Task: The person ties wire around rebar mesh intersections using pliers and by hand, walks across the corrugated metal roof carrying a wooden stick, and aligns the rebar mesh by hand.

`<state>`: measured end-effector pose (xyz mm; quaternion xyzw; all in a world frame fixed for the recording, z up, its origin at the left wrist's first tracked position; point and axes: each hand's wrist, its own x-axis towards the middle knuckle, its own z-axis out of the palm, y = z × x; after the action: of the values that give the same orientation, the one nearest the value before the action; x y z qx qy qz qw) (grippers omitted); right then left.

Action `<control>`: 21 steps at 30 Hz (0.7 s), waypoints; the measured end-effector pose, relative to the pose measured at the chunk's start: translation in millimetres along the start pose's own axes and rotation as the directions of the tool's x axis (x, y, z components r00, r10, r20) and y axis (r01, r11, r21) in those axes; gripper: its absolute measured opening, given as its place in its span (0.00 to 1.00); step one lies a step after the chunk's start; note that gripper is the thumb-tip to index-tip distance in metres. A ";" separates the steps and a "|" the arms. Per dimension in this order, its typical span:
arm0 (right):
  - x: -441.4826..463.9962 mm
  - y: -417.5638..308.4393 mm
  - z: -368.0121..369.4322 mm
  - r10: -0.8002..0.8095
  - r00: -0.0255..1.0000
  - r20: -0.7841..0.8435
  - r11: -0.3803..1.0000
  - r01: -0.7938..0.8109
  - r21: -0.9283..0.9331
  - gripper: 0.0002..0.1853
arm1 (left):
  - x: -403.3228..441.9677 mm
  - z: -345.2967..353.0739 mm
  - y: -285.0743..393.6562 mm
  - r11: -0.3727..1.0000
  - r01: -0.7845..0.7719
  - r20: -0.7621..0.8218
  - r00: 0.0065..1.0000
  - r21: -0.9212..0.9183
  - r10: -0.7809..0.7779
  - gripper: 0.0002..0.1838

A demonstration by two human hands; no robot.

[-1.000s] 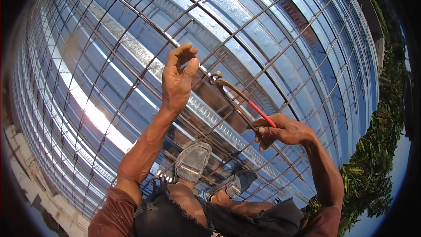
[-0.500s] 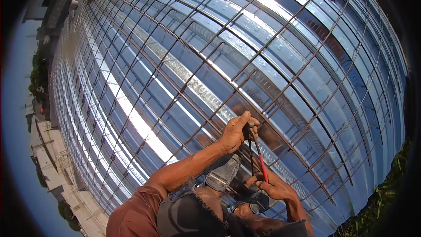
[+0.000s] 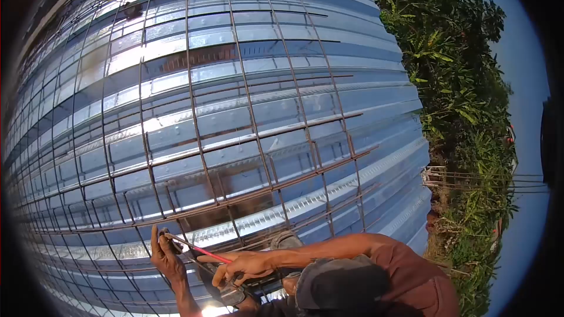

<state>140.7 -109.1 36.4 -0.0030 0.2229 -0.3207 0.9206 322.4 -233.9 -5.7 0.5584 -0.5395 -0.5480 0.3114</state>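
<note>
Both hands have shifted in the view, which has swung toward the metal deck's (image 3: 390, 118) edge by the bushes (image 3: 458, 70). Now the right hand (image 3: 244, 265) has its grip wrapped around red-handled pincers (image 3: 212, 255), well in from that edge. The left hand (image 3: 167, 258) curls by the pincers' head near the steel bars (image 3: 272, 188); I cannot tell if it grasps anything. So both hands are at the tool.

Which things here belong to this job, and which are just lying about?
Likely part of the job:
Red-handled tool, in the right hand, its head beside the left hand
Steel bar grid
Ribbed metal sheeting beneath

Likely not:
Dark object, upper left, too unclear to identify
Greenery past the sheeting
</note>
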 end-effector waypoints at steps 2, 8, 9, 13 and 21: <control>1.0 -2.8 -5.8 -0.037 0.999 0.035 0.995 0.040 -0.086 0.44 | -1.5 7.4 11.7 0.997 -0.037 -0.032 0.999 0.062 0.039 0.26; -12.4 -28.1 -20.2 0.004 0.998 0.060 0.904 0.022 -0.428 0.49 | 21.3 -5.7 -1.4 0.996 -0.090 0.048 0.995 0.004 0.089 0.30; -17.7 -26.8 -15.2 0.006 0.998 0.068 0.905 0.024 -0.424 0.49 | 22.2 -5.4 -0.1 0.981 -0.175 0.023 0.984 0.087 0.174 0.30; -20.5 -11.2 -18.7 -0.038 0.997 0.071 0.968 0.055 -0.246 0.45 | 20.0 7.8 -1.9 0.981 -0.147 0.057 0.988 0.126 0.140 0.25; -29.9 -24.8 -41.1 -0.129 0.990 -0.063 0.992 0.129 0.006 0.28 | 33.7 22.1 36.0 0.920 -0.072 -0.227 0.974 -0.385 -0.019 0.19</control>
<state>88.4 -105.4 15.3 -0.0028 0.2495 -0.3806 0.8904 285.8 -268.4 14.3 0.5363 -0.3880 -0.5730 0.4833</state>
